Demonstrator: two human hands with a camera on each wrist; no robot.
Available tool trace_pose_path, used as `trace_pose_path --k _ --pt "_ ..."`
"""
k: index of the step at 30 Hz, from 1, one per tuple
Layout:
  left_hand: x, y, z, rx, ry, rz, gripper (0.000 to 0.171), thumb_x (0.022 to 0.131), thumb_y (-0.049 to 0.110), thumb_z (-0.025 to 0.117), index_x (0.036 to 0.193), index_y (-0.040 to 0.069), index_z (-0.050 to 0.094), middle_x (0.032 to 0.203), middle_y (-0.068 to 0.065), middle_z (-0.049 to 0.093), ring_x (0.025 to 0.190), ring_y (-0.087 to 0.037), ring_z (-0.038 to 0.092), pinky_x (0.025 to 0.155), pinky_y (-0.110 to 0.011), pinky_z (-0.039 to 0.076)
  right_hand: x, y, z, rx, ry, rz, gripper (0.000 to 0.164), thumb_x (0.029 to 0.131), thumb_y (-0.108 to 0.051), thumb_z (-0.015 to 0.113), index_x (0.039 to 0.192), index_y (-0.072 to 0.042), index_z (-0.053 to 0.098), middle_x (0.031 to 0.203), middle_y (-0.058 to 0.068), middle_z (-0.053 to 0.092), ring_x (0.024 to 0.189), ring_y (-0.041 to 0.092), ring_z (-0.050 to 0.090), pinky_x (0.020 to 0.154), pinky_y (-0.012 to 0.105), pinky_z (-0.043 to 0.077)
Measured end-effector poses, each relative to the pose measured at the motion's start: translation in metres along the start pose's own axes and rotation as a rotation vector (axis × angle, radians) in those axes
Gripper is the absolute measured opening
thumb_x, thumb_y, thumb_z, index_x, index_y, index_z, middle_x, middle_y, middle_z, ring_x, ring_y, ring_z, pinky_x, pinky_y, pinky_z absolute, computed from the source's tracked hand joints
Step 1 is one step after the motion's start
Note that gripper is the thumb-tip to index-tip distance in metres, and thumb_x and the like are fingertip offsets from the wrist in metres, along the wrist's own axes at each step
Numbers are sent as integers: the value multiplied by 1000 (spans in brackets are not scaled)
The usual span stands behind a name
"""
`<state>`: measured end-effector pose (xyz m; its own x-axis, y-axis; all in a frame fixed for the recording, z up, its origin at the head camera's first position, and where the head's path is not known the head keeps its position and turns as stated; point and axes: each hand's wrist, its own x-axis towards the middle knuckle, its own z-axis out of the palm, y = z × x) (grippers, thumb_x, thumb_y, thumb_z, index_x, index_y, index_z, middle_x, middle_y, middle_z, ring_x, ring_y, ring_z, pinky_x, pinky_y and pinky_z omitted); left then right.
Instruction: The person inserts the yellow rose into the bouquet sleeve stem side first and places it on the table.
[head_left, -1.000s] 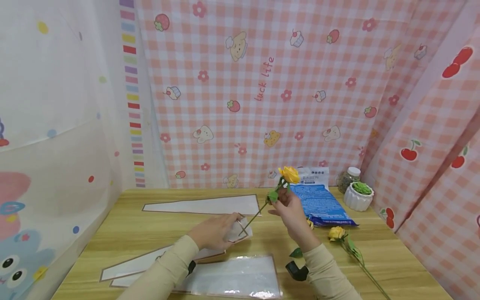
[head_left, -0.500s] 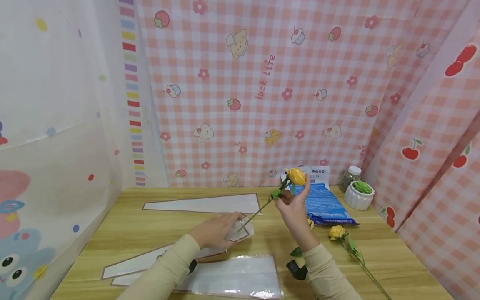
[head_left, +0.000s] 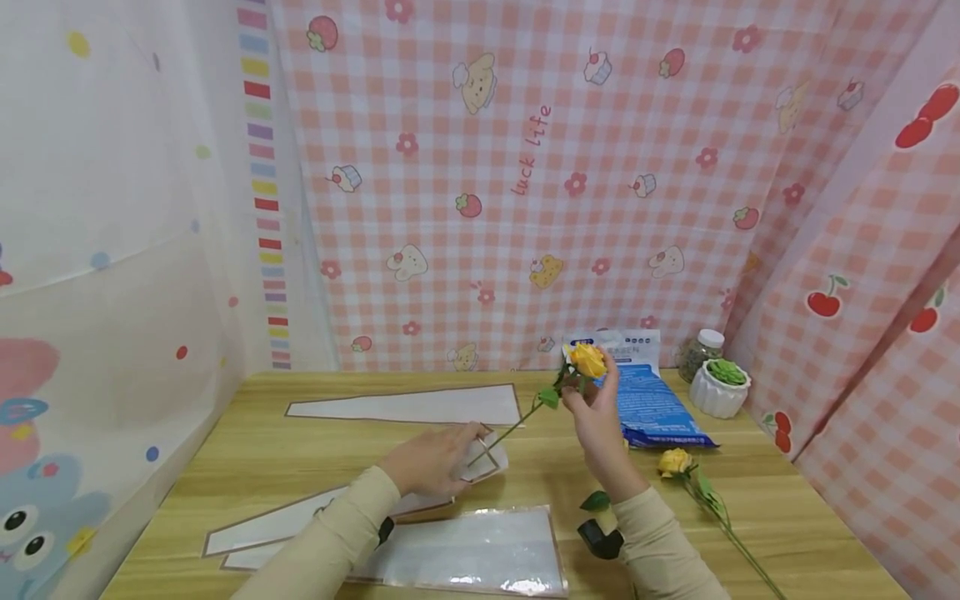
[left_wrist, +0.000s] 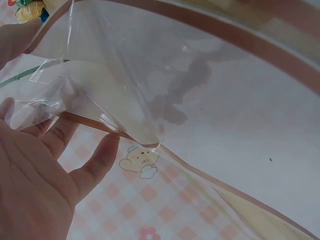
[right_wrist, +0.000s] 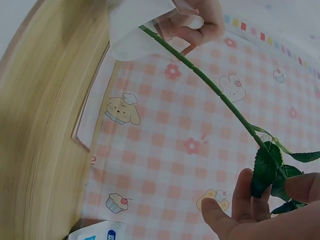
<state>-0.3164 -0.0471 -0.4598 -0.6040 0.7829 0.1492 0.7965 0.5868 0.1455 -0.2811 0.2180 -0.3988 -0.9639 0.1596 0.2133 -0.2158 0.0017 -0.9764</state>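
Observation:
Near the middle of the table, my left hand (head_left: 427, 461) grips the mouth of a clear flower sleeve (head_left: 491, 468) with a brown border. Its fingers and thumb hold the sleeve's edges apart in the left wrist view, where the see-through film (left_wrist: 220, 100) fills much of the picture. To the right, my right hand (head_left: 600, 429) pinches a yellow rose (head_left: 588, 360) just below the bloom, among its leaves (right_wrist: 265, 170). The green stem (right_wrist: 220, 95) slants down to the left, its lower end inside the sleeve's opening.
Flat sleeves lie at the back (head_left: 420, 405) and front (head_left: 472, 550). Another yellow rose (head_left: 675, 462) lies at right. Beneath my right forearm a green leaf (head_left: 596, 501) shows. A blue-and-white bag (head_left: 656, 412), a lidded jar (head_left: 697, 354) and a potted succulent (head_left: 718, 392) stand behind.
The rose's stem has slid further down into the sleeve. My right hand has shifted slightly right, its fingers now raised beside the bloom. The left hand stays in place.

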Motion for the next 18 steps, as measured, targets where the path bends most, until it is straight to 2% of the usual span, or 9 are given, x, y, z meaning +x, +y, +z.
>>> trace_pose_path --k 4,9,11,18 --pt "0 1 -1 1 -1 4 69 87 31 78 140 11 38 116 -3 60 86 -9 54 71 -25 51 -1 -3 -4 26 -17 -4 77 104 -4 46 160 -36 2 144 18 43 133 26 46 109 48 39" --pt "1 1 0 -13 -3 3 70 87 30 78 140 10 38 117 -4 61 86 -9 55 72 -25 52 -3 -5 -8 2 -28 -16 71 105 -4 44 160 -32 10 154 18 34 137 29 42 112 54 35" --pt "1 0 1 -23 -4 0 70 87 29 78 141 10 38 119 -5 62 88 -9 56 74 -25 52 -4 -6 -10 -6 -29 -12 68 105 -4 43 160 -30 13 154 18 34 134 31 45 111 54 35" --pt "1 0 1 -36 -7 -11 69 87 30 78 141 11 38 121 -5 62 89 -9 57 75 -26 53 -2 -6 -18 -53 -13 38 63 105 -5 43 160 -26 19 145 18 40 114 30 56 100 46 46"
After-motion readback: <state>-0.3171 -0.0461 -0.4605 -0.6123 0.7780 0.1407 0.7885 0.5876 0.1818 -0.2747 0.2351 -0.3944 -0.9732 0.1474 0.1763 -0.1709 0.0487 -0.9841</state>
